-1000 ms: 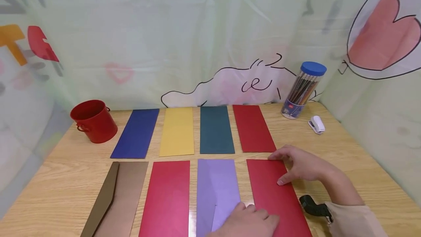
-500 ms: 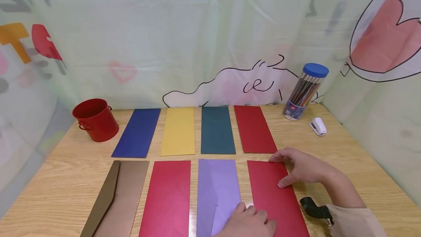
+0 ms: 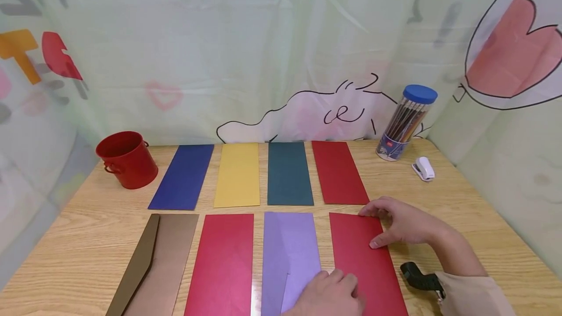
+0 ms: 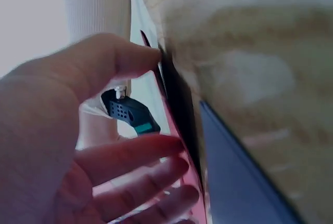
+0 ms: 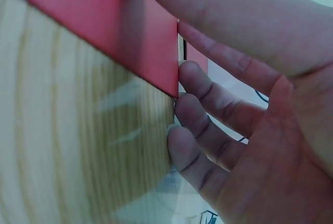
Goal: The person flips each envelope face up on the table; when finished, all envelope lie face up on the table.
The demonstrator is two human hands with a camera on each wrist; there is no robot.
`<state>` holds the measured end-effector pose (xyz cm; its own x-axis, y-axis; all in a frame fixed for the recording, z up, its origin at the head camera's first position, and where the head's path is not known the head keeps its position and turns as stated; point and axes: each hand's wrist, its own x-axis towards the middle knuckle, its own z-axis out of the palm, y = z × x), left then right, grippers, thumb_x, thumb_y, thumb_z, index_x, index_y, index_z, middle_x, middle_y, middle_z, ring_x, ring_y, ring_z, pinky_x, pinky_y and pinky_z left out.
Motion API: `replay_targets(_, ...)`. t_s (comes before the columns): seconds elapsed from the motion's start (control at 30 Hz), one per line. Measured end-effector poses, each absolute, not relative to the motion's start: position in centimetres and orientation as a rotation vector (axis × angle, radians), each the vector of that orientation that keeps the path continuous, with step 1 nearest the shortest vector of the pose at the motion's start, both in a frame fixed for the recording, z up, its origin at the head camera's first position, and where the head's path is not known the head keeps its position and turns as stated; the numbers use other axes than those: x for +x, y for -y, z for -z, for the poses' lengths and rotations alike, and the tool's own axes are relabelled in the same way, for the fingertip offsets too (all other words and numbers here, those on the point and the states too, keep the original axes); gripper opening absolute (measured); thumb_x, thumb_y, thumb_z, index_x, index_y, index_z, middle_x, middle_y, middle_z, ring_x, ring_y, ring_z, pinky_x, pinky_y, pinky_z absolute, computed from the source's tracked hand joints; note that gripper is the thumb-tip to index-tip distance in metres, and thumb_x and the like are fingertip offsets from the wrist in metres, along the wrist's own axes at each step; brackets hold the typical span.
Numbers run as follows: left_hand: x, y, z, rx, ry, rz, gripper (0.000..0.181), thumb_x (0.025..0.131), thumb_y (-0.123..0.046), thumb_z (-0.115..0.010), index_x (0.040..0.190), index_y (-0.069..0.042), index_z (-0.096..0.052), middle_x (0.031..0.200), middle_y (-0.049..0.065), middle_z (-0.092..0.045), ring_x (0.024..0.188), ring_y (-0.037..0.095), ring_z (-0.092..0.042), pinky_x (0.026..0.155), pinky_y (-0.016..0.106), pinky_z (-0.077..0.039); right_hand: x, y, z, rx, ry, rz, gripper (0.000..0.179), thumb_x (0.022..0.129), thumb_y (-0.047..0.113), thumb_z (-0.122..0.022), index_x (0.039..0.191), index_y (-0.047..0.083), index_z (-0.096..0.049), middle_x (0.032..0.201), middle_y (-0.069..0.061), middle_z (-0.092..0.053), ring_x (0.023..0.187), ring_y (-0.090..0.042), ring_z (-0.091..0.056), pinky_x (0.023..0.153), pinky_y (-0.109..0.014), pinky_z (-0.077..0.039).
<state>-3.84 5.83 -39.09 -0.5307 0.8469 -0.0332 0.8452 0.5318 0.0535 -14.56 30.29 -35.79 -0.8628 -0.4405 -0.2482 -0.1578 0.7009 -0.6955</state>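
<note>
By my read the layout was nearly done. Front row: brown env. (image 3: 168, 262), crimson env. (image 3: 221, 262) and purple env. (image 3: 298, 245) lay flat, lower left to lower centre. Back row, mid-frame: blue env. (image 3: 181, 178), yellow env. (image 3: 237, 175), teal env. (image 3: 290, 174) and dark red env. (image 3: 340, 173), no hand on any. Just the red env. (image 3: 375, 263) seemed left to settle; it lay lower right on the table (image 3: 66, 252), far edge abt. level w/ its neighbours, both hands at it.

R hand (image 3: 404, 221), right of centre, arched over its far right corner: thumb on the top face, well apart from the fingers, whose tips touched the far edge. L hand (image 3: 329, 294), bottom centre, sat btwn. purple & red, fingers loosely spread, thumb apart, tips at the red's left edge. Neither pinched. L wrist view was dim, so couldn't tell if that edge sat raised.
</note>
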Motion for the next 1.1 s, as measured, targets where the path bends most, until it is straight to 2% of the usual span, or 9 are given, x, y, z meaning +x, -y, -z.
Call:
replay_targets(0.17,-4.2,-5.9,38.5,1.519,-2.645,-0.107,0.017,0.094,-0.049,-0.065,0.088,-0.039,-0.077,0.082,-0.018,-0.056,0.074,-0.004,-0.042,0.063,0.015,-0.032,-14.6,-30.5,35.8,-0.454,-2.517,0.988,0.061,0.071,0.022,-0.092,0.124,0.006,-0.065,0.117,-0.010,-0.057,0.107,-0.032,-0.048,0.080,-0.043,-0.048)
replay_targets(0.3,-4.0,-5.7,37.9,1.593,-2.599,-0.187,0.014,0.091,-0.047,-0.070,0.086,-0.038,-0.078,0.063,-0.021,-0.053,0.058,-0.007,-0.039,0.059,0.012,-0.030,-14.6,-30.7,35.9,-0.457,-2.529,0.979,0.062,0.072,0.022,-0.092,0.125,0.005,-0.064,0.118,-0.010,-0.057,0.107,-0.031,-0.049,0.081,-0.043,-0.049)
replay_targets(0.4,-3.6,-5.5,37.4,1.662,-2.554,-0.274,0.014,0.089,-0.046,-0.073,0.097,-0.036,-0.077,0.059,-0.022,-0.054,0.051,-0.011,-0.038,0.057,0.007,-0.032,-14.7,-31.0,36.0,-0.460,-2.529,0.983,0.063,0.073,0.022,-0.092,0.126,0.004,-0.063,0.118,-0.010,-0.056,0.108,-0.031,-0.049,0.082,-0.041,-0.049)
replay_targets(0.47,-3.4,-5.4,37.0,1.691,-2.524,-0.270,0.025,0.089,-0.046,-0.073,0.110,-0.033,-0.070,0.060,-0.023,-0.053,0.049,-0.013,-0.038,0.057,0.004,-0.033,-14.7,-31.1,36.0,-0.464,-2.522,0.999,0.064,0.074,0.021,-0.091,0.127,0.003,-0.062,0.117,-0.011,-0.056,0.106,-0.031,-0.048,0.081,-0.039,-0.049)
replay_targets(0.6,-3.0,-5.3,36.0,1.720,-2.488,-0.287,0.065,0.085,-0.050,-0.076,0.140,-0.029,-0.048,0.077,-0.024,-0.055,0.062,-0.016,-0.043,0.064,0.002,-0.037,-14.8,-31.5,36.1,-0.471,-2.498,1.050,0.067,0.079,0.022,-0.087,0.135,0.000,-0.056,0.117,-0.012,-0.055,0.107,-0.031,-0.049,0.080,-0.037,-0.051)
replay_targets(0.67,-3.0,-5.1,35.5,1.796,-2.483,-0.309,0.087,0.079,-0.050,-0.081,0.151,-0.027,-0.037,0.104,-0.024,-0.059,0.080,-0.018,-0.043,0.071,0.001,-0.037,-14.8,-31.8,36.0,-0.459,-2.447,1.099,0.067,0.085,0.023,-0.081,0.139,-0.002,-0.052,0.119,-0.013,-0.058,0.107,-0.031,-0.053,0.080,-0.038,-0.053)
replay_targets(0.8,-2.6,-4.9,34.7,1.949,-2.505,-0.233,0.101,0.073,-0.051,-0.085,0.157,-0.032,-0.031,0.154,-0.016,-0.033,0.114,-0.008,-0.038,0.079,0.001,-0.032,-14.6,-32.2,35.9,-0.460,-2.309,1.209,0.067,0.092,0.023,-0.071,0.145,-0.006,-0.043,0.127,-0.018,-0.060,0.113,-0.033,-0.058,0.083,-0.040,-0.056)
replay_targets(0.93,-2.1,-4.8,34.2,2.011,-2.528,-0.233,0.099,0.076,-0.050,-0.084,0.158,-0.032,-0.030,0.161,-0.012,-0.021,0.128,0.000,-0.030,0.081,0.000,-0.029,-14.4,-32.3,35.8,-0.493,-2.193,1.313,0.066,0.092,0.020,-0.069,0.147,-0.006,-0.040,0.131,-0.023,-0.056,0.116,-0.037,-0.058,0.085,-0.045,-0.056)
replay_targets(1.1,-1.6,-4.4,34.0,1.862,-2.525,-0.621,0.083,0.088,-0.042,-0.077,0.154,-0.026,-0.030,0.144,-0.010,-0.038,0.121,-0.008,-0.034,0.076,0.000,-0.032,-14.6,-32.6,35.9,-0.546,-2.145,1.386,0.065,0.100,0.025,-0.057,0.149,-0.010,-0.034,0.135,-0.025,-0.053,0.116,-0.022,-0.058,0.088,-0.041,-0.054)
